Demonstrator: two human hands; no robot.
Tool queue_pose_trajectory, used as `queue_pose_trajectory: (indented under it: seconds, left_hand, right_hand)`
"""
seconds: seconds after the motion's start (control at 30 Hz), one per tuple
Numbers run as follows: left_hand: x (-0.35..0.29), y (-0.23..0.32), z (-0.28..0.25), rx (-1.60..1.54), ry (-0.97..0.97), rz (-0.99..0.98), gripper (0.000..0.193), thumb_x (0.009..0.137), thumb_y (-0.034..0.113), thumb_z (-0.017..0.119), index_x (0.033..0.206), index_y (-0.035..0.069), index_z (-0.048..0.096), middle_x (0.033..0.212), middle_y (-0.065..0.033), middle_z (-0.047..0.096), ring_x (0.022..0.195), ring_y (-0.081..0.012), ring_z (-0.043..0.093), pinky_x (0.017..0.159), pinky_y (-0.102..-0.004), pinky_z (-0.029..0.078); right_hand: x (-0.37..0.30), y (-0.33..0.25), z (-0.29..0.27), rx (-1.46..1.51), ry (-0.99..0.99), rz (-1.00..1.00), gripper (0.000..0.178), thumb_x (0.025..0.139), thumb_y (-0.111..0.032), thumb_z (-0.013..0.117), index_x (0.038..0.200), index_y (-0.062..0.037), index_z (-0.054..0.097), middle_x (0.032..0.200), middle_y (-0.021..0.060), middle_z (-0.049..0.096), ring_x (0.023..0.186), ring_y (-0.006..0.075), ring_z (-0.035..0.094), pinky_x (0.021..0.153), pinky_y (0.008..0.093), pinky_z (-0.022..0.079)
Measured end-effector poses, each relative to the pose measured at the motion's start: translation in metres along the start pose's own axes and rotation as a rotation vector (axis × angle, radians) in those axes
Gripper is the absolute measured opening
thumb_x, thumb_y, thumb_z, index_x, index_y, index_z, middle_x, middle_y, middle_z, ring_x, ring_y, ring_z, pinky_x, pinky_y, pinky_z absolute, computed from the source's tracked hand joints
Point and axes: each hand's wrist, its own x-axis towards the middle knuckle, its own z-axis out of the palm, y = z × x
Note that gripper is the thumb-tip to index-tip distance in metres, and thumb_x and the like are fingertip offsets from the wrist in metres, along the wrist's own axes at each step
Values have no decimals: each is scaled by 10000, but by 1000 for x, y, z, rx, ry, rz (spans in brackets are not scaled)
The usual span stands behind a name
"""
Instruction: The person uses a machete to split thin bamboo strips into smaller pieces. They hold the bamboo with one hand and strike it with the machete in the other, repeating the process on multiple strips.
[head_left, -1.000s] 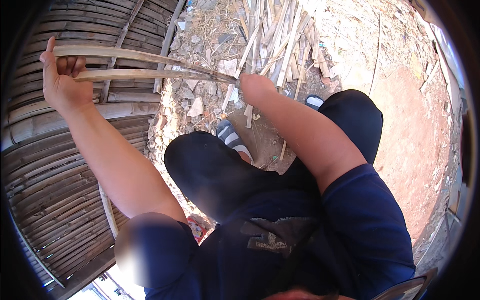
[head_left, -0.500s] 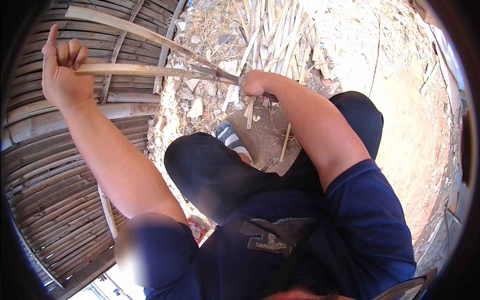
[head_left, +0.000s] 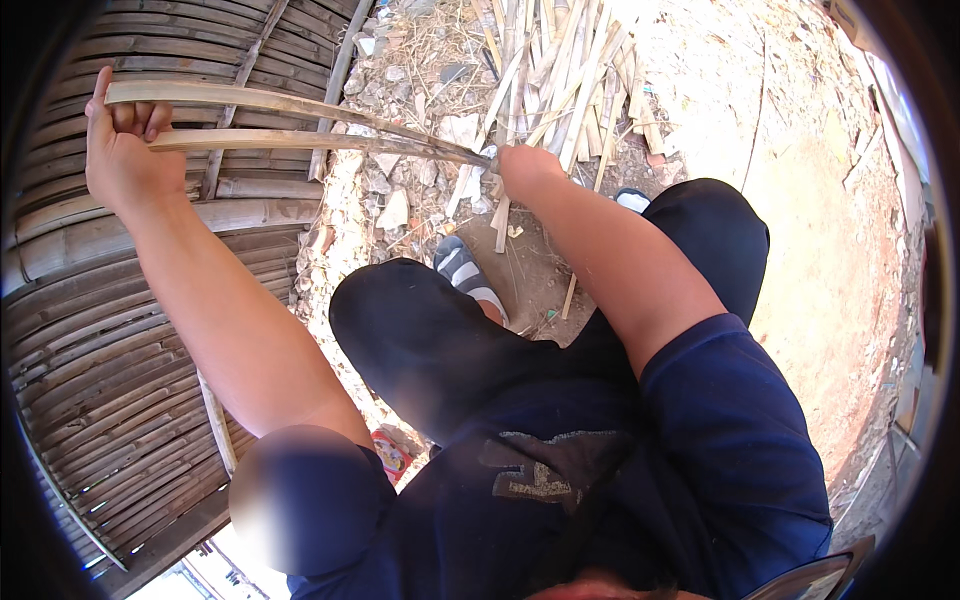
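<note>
Two pale bamboo strips, an upper strip [head_left: 250, 97] and a lower strip [head_left: 300, 139], spread apart at the left and converge near my right hand. My left hand [head_left: 138, 160] is closed round the end of the lower strip, its index finger pointing up beside the upper strip's end. My right hand [head_left: 530, 174] is a fist where the strips meet. It grips a knife, whose dark blade showed between the strips a moment earlier; now blade and handle are mostly hidden by the strips and the hand.
A heap of split bamboo strips [head_left: 560, 80] lies on the ground ahead, beside stones and straw. A slatted bamboo wall [head_left: 110, 350] stands along the left. My sandalled foot [head_left: 462, 270] rests between bent knees. Bare earth [head_left: 800, 280] stretches to the right.
The upper strip's free end has dropped closer to the lower strip and my left hand. My right hand has shifted slightly right, and the knife blade no longer shows clearly.
</note>
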Motion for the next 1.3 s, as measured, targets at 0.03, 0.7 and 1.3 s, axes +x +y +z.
queue_pose_trajectory:
  seconds: [0.03,0.7,1.3]
  left_hand:
    - [5,0,-4,-3,9,0,397,1126,218,387,1334,-77,552,698,43,256,624,-95,245,547,-250,268]
    - [12,-4,-25,-8,-73,-29,463,1130,272,347,1419,-67,476,698,28,240,667,-131,249,562,-259,276]
    - [8,-25,-80,-138,-80,-48,446,1122,275,346,1416,-32,482,662,37,241,646,-117,243,562,-256,263]
  right_hand:
    - [4,-2,-4,-8,-25,1,258,889,-100,651,1128,-73,742,1138,141,744,1048,308,732,868,420,599]
    - [37,20,7,-47,-106,-269,139,792,-89,655,781,40,706,724,189,675,557,246,644,529,406,537]
    - [24,28,-14,-139,-30,55,306,886,-124,660,1177,-83,747,1213,105,731,1115,275,709,887,402,588]
